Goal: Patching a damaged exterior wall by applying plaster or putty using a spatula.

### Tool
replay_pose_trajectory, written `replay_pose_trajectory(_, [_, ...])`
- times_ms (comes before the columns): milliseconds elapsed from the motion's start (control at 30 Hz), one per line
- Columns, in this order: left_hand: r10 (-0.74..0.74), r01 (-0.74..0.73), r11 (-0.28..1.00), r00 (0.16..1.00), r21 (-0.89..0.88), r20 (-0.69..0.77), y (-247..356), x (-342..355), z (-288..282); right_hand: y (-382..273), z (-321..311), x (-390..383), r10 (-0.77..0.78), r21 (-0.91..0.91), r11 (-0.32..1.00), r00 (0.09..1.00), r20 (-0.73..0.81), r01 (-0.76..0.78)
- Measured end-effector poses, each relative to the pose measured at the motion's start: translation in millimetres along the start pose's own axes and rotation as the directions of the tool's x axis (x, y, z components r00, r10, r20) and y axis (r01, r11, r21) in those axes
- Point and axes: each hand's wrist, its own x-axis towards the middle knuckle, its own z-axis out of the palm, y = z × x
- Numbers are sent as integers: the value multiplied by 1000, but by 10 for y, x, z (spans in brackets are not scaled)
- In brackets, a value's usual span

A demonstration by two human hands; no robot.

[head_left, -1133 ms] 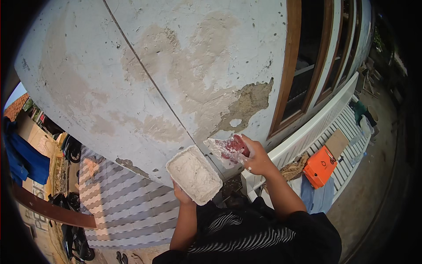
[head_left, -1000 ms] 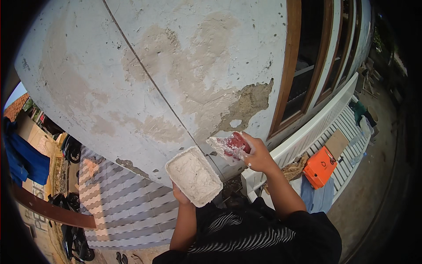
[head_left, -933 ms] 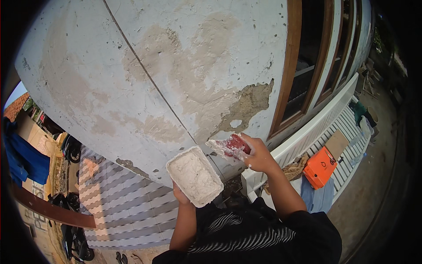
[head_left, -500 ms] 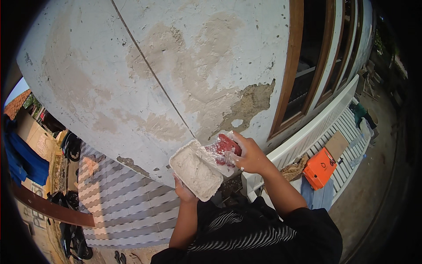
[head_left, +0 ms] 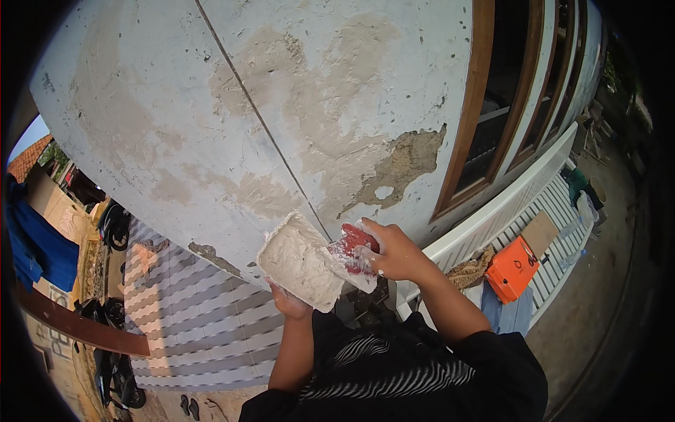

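My left hand (head_left: pixel 290 302) is closed round the lower side of a shallow rectangular tray (head_left: pixel 275 241) heaped with pale beige filler paste (head_left: pixel 304 261). In my right hand (head_left: pixel 395 252) is a putty knife (head_left: pixel 360 243) with a red, paste-smeared handle; its blade meets the right part of the paste in the tray. Beyond both hands stands a pale blue wall (head_left: pixel 176 91) with beige filled patches (head_left: pixel 337 77). A rough bare patch of grey render (head_left: pixel 411 160) shows to the right, with a small white spot in it.
Wood-framed windows (head_left: pixel 467 119) line the wall at right. Below them, a white slatted bench (head_left: pixel 555 211) carries an orange bag (head_left: pixel 512 269), cardboard and cloth. Striped tiles (head_left: pixel 204 316) cover the floor at left, near parked motorbikes (head_left: pixel 112 228) and a blue cloth (head_left: pixel 42 246).
The tray has shifted slightly left and up and tilted. The putty knife has moved a little left and lower, its blade now against the paste near the tray's right edge.
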Motion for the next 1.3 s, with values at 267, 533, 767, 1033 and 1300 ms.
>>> replay_pose_trajectory(267, [-29, -3, 977, 989, -214, -148, -68, 86, -26, -106, -14, 8, -49, 16, 999, 998, -32, 50])
replay_pose_trajectory(533, [-116, 113, 973, 993, -200, -4, -85, -9, 80, -135, 130, 269, -138, 91, 986, 989, -55, 142])
replay_pose_trajectory(767, [-168, 162, 927, 986, -338, 14, -13, -13, 44, 106, 302, 332, -235, 141, 955, 954, -186, 262])
replay_pose_trajectory(1033, [-251, 244, 939, 968, -244, 2, -3, -14, 102, 52, 235, 388, -242, 133, 959, 968, -63, 248])
replay_pose_trajectory(1300, [-245, 242, 947, 969, -212, 11, -58, -2, -70, -83, 278, 252, -286, 41, 958, 942, 175, 284])
